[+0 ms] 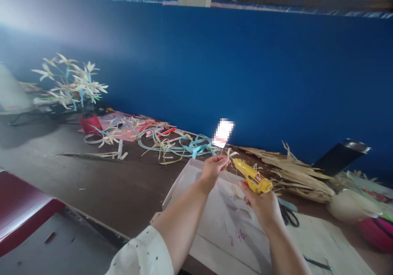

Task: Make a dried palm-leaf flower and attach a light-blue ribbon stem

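My right hand (260, 203) is wrapped round a yellow glue gun (248, 174), whose nozzle points away from me and to the left. Just left of that nozzle, my left hand (214, 168) pinches a small cream flower piece (232, 152) made of dried strips. Nozzle and flower piece are very close; whether they touch I cannot tell. Beneath both hands lies a white cardboard lid (211, 222) with pink writing and a few pale scraps on it.
Dried husks (294, 170) and a dark flask (340, 156) lie at the right, near scissors (288, 215). Behind my hands are a bright phone (223, 134) and coiled blue ribbon (196, 145). A red pot (90, 124) of cream flowers stands left. A blue wall (190, 70) closes the back.
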Action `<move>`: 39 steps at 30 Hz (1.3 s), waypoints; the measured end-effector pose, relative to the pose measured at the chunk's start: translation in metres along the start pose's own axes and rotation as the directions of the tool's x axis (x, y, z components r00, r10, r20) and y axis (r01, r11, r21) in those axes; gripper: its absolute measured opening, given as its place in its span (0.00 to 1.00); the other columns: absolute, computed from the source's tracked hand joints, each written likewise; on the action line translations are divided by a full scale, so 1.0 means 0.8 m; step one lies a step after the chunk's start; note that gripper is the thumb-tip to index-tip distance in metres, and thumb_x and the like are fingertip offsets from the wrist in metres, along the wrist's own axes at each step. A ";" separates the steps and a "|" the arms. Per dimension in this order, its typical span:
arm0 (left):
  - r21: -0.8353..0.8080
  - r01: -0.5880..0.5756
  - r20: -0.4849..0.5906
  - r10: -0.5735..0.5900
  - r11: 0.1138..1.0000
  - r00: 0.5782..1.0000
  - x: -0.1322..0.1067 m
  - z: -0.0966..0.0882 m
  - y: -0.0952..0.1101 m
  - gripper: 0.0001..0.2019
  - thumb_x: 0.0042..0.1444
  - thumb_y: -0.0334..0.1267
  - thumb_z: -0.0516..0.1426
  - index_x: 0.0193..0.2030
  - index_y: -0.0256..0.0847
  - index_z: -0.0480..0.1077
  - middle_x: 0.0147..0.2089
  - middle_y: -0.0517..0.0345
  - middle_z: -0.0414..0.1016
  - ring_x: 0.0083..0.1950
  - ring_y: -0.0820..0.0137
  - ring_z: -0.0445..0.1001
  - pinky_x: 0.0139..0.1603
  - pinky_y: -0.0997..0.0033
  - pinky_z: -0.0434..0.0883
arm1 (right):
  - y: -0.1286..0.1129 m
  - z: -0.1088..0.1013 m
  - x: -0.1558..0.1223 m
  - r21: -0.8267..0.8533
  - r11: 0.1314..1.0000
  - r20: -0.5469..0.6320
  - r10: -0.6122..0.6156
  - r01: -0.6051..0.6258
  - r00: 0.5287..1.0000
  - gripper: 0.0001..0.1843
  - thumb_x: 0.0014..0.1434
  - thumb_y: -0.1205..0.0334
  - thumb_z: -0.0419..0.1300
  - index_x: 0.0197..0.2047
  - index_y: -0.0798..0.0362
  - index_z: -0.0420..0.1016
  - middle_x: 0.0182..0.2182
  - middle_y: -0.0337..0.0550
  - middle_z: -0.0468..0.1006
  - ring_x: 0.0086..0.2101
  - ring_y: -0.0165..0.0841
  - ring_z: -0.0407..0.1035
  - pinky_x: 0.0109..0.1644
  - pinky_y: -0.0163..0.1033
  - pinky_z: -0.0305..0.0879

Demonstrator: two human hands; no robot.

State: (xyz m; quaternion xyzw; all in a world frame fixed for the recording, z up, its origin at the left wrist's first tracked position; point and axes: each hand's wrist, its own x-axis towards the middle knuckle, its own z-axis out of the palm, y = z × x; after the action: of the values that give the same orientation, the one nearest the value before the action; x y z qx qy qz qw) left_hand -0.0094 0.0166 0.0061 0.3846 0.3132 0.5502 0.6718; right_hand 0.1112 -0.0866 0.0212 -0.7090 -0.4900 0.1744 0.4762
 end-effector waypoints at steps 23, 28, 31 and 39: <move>-0.032 0.006 0.046 -0.004 0.999 0.999 0.000 0.000 -0.001 0.16 0.39 0.45 0.65 0.32 0.35 0.75 0.32 0.53 0.75 0.30 0.77 0.67 0.33 0.75 0.61 | -0.002 -0.005 0.001 0.056 0.997 0.020 0.043 -0.044 0.999 0.21 0.41 0.45 0.62 0.28 0.56 0.76 0.13 0.38 0.69 0.15 0.31 0.62 0.18 0.34 0.57; -0.042 0.010 0.055 -0.007 0.999 0.998 -0.002 0.000 0.001 0.15 0.39 0.44 0.66 0.31 0.35 0.75 0.31 0.54 0.74 0.30 0.77 0.67 0.33 0.75 0.61 | 0.002 -0.009 0.004 0.086 0.996 0.062 0.031 -0.037 0.998 0.22 0.40 0.46 0.63 0.29 0.57 0.76 0.14 0.39 0.70 0.15 0.32 0.63 0.19 0.35 0.59; -0.040 0.011 0.056 -0.008 0.999 0.998 -0.002 0.000 0.002 0.15 0.39 0.44 0.66 0.31 0.35 0.75 0.31 0.54 0.74 0.30 0.77 0.67 0.33 0.75 0.61 | 0.001 -0.010 0.004 0.084 0.995 0.082 0.046 -0.053 0.996 0.22 0.41 0.46 0.63 0.30 0.58 0.76 0.14 0.39 0.70 0.16 0.32 0.64 0.19 0.35 0.59; -0.040 0.010 0.050 -0.008 0.999 0.999 0.001 -0.001 -0.001 0.17 0.37 0.46 0.66 0.32 0.35 0.76 0.32 0.53 0.75 0.31 0.76 0.69 0.35 0.74 0.61 | -0.004 -0.010 0.001 0.056 0.997 0.091 0.052 -0.057 0.994 0.20 0.43 0.47 0.63 0.29 0.57 0.75 0.13 0.38 0.68 0.16 0.31 0.62 0.19 0.34 0.58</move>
State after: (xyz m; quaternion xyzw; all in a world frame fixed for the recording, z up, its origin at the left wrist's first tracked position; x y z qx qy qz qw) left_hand -0.0097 0.0173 0.0045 0.3832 0.2872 0.5437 0.6893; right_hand 0.1158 -0.0894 0.0276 -0.6993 -0.4860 0.2333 0.4694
